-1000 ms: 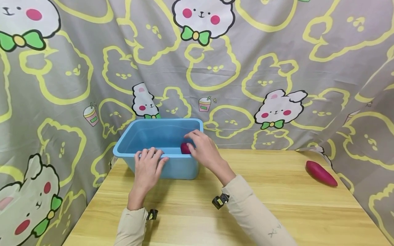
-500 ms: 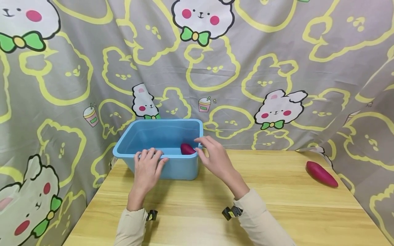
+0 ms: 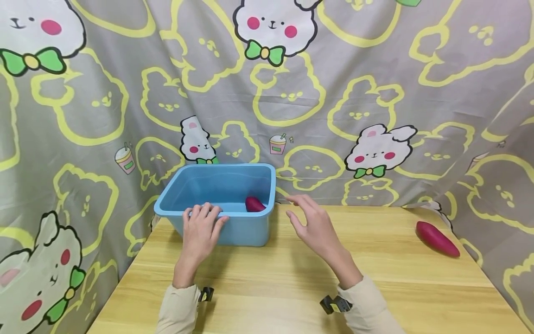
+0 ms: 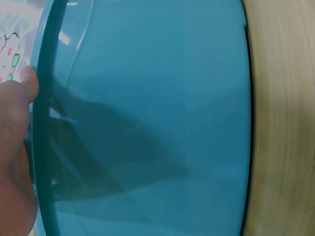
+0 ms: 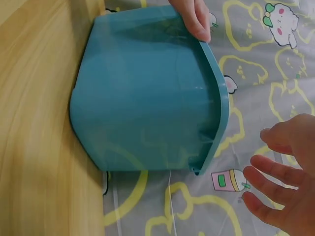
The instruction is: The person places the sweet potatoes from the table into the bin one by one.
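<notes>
A blue plastic bin [image 3: 242,232] stands at the back left of the table. My left hand [image 3: 200,234] grips its near rim, fingers hooked over the edge and thumb on the outer wall. Inside, at the right end, lies a purple-red sweet potato [image 3: 253,204], its lower part hidden by the front wall. To the right of the bin, my right hand [image 3: 314,227] hangs in the air with relaxed, spread fingers and holds nothing. The right wrist view has that right hand [image 5: 288,172] apart from the bin's rim. A second sweet potato [image 3: 437,239] rests at the table's far right.
The wooden table [image 3: 258,283] reaches back to a grey cloth [image 3: 233,102] printed with rabbits, which hangs behind and along both sides. The bin's back rim stands close to this cloth.
My right hand has drawn out of the bin and moved right, away from its rim, uncovering the sweet potato inside. The left hand stays on the rim.
</notes>
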The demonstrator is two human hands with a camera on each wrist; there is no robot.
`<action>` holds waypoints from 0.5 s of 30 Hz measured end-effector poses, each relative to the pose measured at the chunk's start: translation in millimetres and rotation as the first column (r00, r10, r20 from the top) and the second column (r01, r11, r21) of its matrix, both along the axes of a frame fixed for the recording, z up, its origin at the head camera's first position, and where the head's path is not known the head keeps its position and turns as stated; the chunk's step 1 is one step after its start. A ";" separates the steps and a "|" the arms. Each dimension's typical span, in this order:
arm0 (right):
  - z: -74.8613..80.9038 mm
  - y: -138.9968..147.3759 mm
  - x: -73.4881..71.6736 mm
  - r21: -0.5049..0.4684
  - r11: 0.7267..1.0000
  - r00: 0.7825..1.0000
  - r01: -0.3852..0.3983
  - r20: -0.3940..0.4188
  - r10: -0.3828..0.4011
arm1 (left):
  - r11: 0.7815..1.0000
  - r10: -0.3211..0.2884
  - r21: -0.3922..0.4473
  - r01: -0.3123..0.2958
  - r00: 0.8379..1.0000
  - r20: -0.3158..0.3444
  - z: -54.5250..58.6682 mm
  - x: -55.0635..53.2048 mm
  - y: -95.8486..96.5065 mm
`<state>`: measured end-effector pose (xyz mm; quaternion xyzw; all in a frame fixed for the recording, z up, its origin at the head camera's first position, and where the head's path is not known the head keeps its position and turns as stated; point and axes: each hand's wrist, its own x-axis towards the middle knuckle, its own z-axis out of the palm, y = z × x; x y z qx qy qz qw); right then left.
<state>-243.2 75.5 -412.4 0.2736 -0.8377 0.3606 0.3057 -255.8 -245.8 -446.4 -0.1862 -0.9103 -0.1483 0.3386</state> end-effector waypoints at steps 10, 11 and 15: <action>-7.6 29.8 6.1 0.024 1.000 1.000 0.014 -0.007 -0.014 | 1.000 0.004 -0.005 -0.004 1.000 -0.009 -1.7 -1.3 -0.4; -8.5 33.2 6.9 0.027 0.999 1.000 0.017 -0.009 -0.017 | 1.000 0.004 -0.006 -0.004 1.000 -0.010 -2.0 -1.4 -0.5; -12.0 46.7 10.2 0.031 0.999 0.999 0.037 -0.026 -0.036 | 1.000 -0.002 -0.005 0.002 1.000 -0.018 -2.4 -1.9 -0.7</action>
